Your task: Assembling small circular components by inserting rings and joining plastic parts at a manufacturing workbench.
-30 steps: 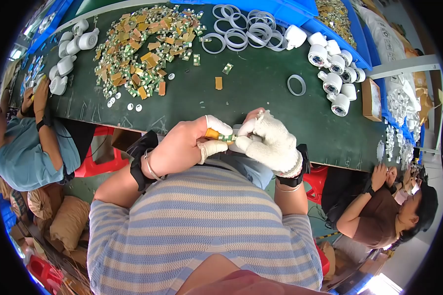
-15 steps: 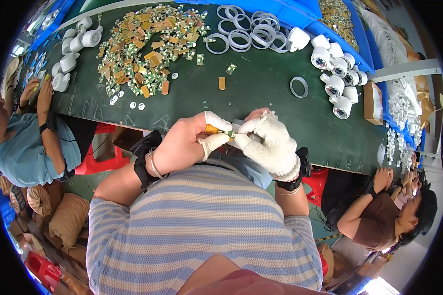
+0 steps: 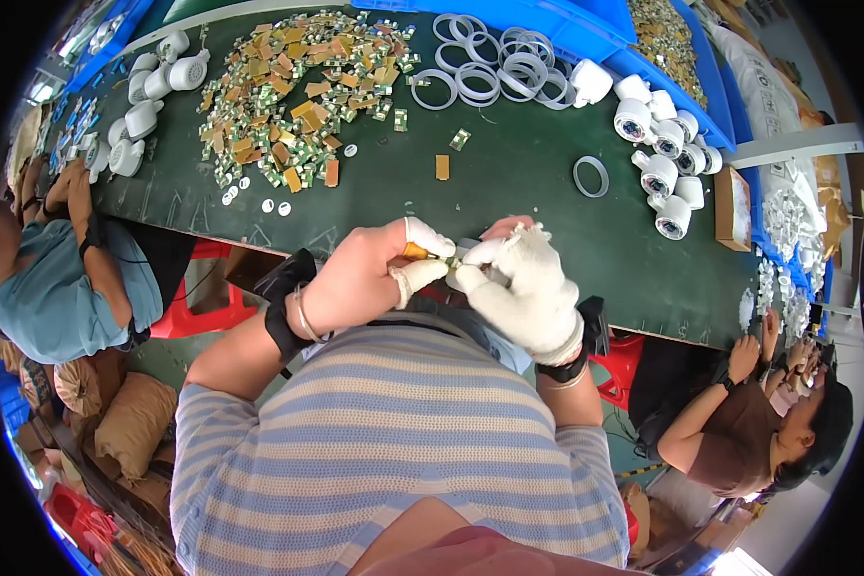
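Green bench [image 3: 509, 192] matting is spanning the upper frame, carrying a heap of small circuit boards [image 3: 288, 86] at upper left, white rings [image 3: 494, 72] at top centre and white housings [image 3: 662, 154] at upper right. Compared with a second ago, both hands are sitting slightly lower at frame centre. Left hand [image 3: 365, 278] and gloved right hand [image 3: 518, 288] are pressing together, pinching a small orange part [image 3: 415, 252].

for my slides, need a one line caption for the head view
Bare left hand and gloved right hand pinch a small part above a dark green table.
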Demonstrator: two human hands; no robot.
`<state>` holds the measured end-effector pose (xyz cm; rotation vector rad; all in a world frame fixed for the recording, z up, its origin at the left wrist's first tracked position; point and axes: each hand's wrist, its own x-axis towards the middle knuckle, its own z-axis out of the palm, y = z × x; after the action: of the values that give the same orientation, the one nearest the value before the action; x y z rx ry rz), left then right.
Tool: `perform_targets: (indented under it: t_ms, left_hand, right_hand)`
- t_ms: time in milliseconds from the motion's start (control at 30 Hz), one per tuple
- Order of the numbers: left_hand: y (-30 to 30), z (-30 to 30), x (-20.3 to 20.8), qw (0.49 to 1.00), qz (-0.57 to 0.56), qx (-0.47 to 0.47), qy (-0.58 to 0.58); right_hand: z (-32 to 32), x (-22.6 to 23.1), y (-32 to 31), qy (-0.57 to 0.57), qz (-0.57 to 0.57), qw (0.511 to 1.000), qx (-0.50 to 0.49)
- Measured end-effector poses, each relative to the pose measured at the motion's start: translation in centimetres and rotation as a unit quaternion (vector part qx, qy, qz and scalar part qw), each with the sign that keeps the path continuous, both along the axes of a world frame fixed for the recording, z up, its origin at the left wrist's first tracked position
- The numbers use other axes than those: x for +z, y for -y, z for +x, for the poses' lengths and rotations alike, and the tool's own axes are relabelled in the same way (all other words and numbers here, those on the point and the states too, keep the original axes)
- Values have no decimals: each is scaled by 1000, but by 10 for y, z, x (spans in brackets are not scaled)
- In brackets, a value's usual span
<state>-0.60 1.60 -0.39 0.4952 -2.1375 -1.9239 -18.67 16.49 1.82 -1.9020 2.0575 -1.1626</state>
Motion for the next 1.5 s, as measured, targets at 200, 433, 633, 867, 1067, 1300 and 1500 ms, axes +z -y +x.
perform_targets:
  t_ms: [200,433,633,867,1067,1300,1500]
  left_hand:
    - [5,0,0,992,116,-51,2]
    - [-4,0,5,1000,15,12,5]
    - [-3,-1,10,999,-9,2,32]
    - [-1,3,9,998,-44,-14,39]
    - [-8,2,0,982,-190,3,-17]
    - [33,35,48,997,-4,78,17]
    - [208,154,67,890,-281,347,94]
  right_hand:
    - [-18,-16,-3,181,58,978,90]
    - [-12,-1,2,107,17,992,62]
    - [-12,3,1,50,40,997,37]
    - [-20,-5,12,26,10,996,86]
    - [-19,-7,17,14,2,992,122]
    - [-2,17,9,69,-19,997,5]
    - [-24,-5,-6,212,-6,977,-16]
